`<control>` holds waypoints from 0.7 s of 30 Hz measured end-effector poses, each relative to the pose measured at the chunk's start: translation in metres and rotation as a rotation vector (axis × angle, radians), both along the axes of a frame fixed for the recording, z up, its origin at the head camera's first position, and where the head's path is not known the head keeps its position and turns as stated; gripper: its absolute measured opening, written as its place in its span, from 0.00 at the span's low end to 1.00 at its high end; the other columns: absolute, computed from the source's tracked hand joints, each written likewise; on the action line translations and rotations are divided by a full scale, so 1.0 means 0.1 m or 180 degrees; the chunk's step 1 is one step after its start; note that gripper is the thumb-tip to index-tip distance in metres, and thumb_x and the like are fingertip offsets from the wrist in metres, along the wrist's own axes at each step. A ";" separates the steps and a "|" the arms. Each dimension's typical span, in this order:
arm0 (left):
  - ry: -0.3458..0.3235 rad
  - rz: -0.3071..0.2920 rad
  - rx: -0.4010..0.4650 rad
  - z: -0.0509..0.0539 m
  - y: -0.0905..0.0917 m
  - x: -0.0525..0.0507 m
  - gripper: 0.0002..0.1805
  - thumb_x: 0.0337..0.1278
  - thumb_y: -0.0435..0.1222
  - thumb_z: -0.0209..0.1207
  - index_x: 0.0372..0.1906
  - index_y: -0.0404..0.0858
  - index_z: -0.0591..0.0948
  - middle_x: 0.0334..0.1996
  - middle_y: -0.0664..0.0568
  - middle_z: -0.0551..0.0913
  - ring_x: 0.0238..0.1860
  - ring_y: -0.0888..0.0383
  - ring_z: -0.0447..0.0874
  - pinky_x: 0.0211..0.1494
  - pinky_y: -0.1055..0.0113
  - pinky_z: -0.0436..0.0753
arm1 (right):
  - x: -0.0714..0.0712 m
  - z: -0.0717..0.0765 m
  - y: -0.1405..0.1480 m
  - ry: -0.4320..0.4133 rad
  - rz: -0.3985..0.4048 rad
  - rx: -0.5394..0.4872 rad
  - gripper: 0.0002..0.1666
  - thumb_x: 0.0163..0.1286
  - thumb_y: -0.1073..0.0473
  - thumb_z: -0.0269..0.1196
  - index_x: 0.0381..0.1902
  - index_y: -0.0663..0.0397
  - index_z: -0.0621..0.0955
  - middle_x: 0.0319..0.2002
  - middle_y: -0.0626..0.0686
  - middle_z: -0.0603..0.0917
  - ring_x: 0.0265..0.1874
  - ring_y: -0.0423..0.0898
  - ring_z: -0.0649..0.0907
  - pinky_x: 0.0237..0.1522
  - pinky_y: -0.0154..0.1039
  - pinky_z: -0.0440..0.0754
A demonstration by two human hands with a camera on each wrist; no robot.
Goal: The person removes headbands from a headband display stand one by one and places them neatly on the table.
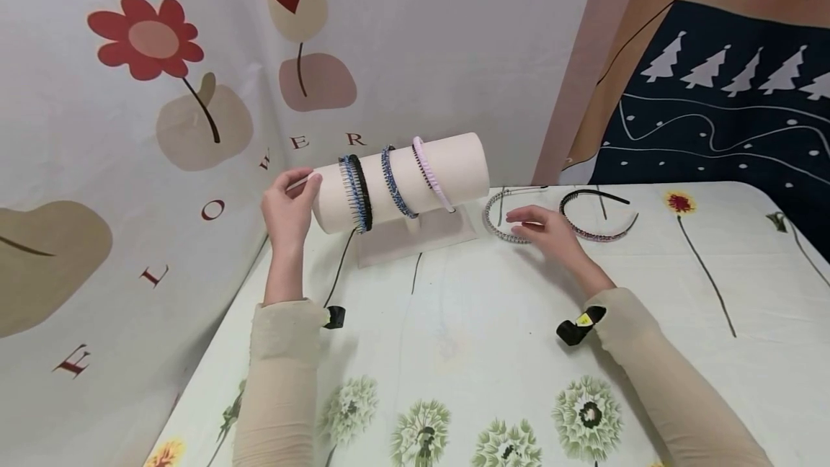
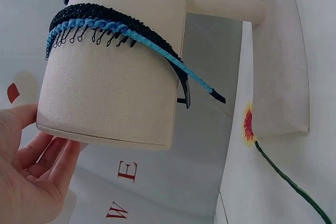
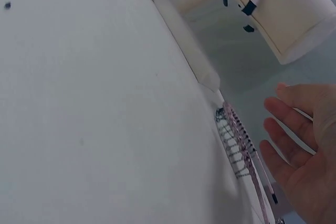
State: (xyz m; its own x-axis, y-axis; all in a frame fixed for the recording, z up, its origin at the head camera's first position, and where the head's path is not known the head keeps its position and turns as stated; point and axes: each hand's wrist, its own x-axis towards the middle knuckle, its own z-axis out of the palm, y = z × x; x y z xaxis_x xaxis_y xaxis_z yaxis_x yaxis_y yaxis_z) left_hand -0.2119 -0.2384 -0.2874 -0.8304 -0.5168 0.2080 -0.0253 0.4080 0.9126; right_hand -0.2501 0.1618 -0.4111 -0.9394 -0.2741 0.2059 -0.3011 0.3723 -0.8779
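My left hand (image 1: 287, 211) holds the left end of a cream headband stand (image 1: 460, 164), thumb on its side and fingers at its end face in the left wrist view. Round the roll sit a blue toothed headband (image 2: 100, 24) pressed against a black headband (image 2: 131, 22), then a dark blue beaded headband (image 1: 393, 182) and a lilac headband (image 1: 431, 175). To the stand's right, my right hand (image 1: 550, 233) hovers with loosely bent fingers, nothing in them. Beyond it on the table lie a grey beaded headband (image 1: 491, 218), partly hidden by that hand, and a black-and-pink headband (image 1: 603, 238).
The stand's flat base (image 1: 389, 247) rests on a table (image 1: 480, 308) with a flower-printed white cloth. Close behind hangs a printed curtain (image 1: 421, 42). A dark cloth with white trees (image 1: 703, 114) hangs at the right. Each wrist carries a small black camera (image 1: 573, 330).
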 end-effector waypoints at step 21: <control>0.0024 0.0009 -0.0035 -0.01 0.01 -0.01 0.21 0.65 0.48 0.62 0.57 0.42 0.82 0.60 0.48 0.82 0.60 0.54 0.83 0.66 0.58 0.80 | -0.02 0.01 -0.40 0.0042 0.0415 -0.0385 0.23 0.69 0.71 0.61 0.61 0.71 0.75 0.59 0.69 0.81 0.59 0.64 0.81 0.64 0.50 0.78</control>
